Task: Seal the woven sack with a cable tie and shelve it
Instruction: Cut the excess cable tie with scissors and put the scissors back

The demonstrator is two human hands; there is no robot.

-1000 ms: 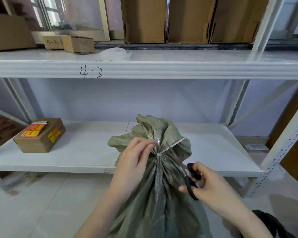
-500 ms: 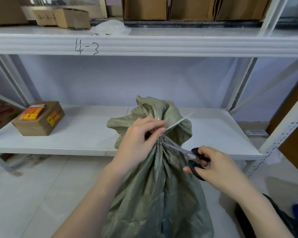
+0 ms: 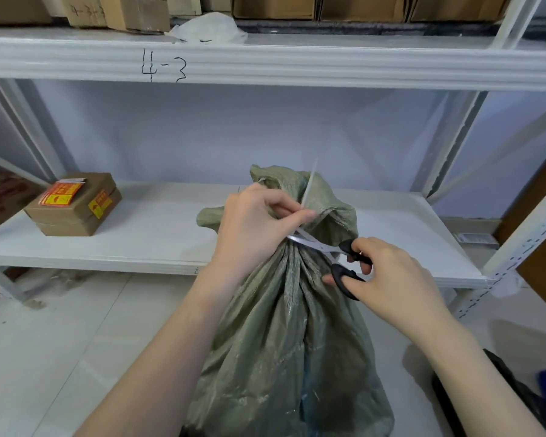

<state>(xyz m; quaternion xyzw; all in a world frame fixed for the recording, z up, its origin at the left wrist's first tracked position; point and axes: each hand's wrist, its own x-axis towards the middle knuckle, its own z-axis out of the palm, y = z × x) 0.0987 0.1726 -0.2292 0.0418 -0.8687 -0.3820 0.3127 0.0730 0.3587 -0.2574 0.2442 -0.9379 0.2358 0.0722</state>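
White plastic tail of the cable tie (image 3: 309, 184) is pinched betw. thumb and forefinger of my left hand (image 3: 256, 225), pulled up and taut so it stands nearly upright above the sack's neck. My right hand (image 3: 391, 275) grips the black-handled scissors (image 3: 334, 257), fingers through the loops, blades parted and reaching in at the base of that tail, right where the neck is cinched. Can't tell whether the blades touch the tie yet; my left hand hides that spot.

Green woven sack (image 3: 284, 342) stands on the pale floor in front of me, neck gathered tight, top ruffled out above the cinch. So, judging by that: tie is on and drawn snug, i.e. sealing is basically done. Tail is still in one piece, so trimming isn't finished.

Left to do: snip the excess, put the scissors down, then lift the sack onto the rack. Lower shelf (image 3: 171, 234) just behind the sack looks the likely spot; a taped cardboard box (image 3: 76, 206) sits well off to its left end. Upper shelf edge (image 3: 297, 64) is hand-marked 4-3, w/ more cartons above.
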